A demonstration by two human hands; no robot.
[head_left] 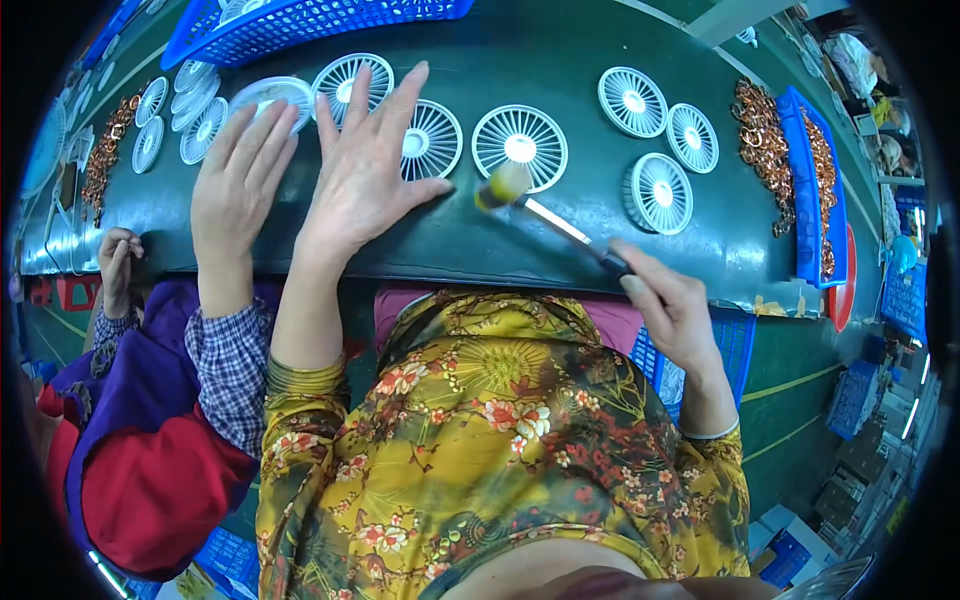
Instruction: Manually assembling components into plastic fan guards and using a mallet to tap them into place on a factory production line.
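Observation:
My right hand [668, 305] is closed round the dark grip of a mallet [558, 221] with a metal shaft. Its yellowish head, smeared by motion, is over or beside the near edge of a white spoked disc [519, 147]; whether they touch I cannot tell. Fingers spread, my left hand [365, 170] holds nothing that shows. It is above or against another white spoked disc [432, 140], partly hidden behind the thumb and fingers. A third disc [350, 80] lies just beyond its fingertips. Three more discs, one of them a taller piece [658, 194], lie to the right.
On my left, a co-worker's hand [240, 175] in a checked sleeve reaches over more discs. A blue basket [330, 30] stands at the far side of the green table [400, 235]. Copper-coloured pieces [762, 145] are heaped at right beside a blue tray [806, 200].

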